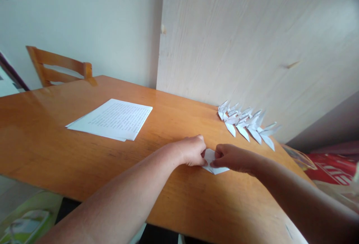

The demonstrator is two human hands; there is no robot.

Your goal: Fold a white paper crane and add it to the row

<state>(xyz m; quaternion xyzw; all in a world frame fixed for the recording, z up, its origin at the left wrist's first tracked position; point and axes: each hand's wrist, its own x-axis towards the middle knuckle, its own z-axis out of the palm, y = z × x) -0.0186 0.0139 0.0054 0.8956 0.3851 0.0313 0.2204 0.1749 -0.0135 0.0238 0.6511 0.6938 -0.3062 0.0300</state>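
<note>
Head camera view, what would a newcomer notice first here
Probably the left hand and right hand, together on a folded white paper right of centre. Then perhaps the row of folded paper shapes farther back, before the wooden panel, and the stack of sheets on the left.

Glossy orange-brown wooden table (pixel 182 199): what we're working on.
Small folded white paper piece (pixel 210 156): down on the tabletop, our bare left hand (pixel 194 151) and bare right hand (pixel 231 157) both on it, fingers curled in.
White printed paper sheets (pixel 112 120): loose stack, off to our left.
Pointed white folded-paper units (pixel 255 133): lined up past our right hand, near the pale wood-grain panel (pixel 224 42).
</note>
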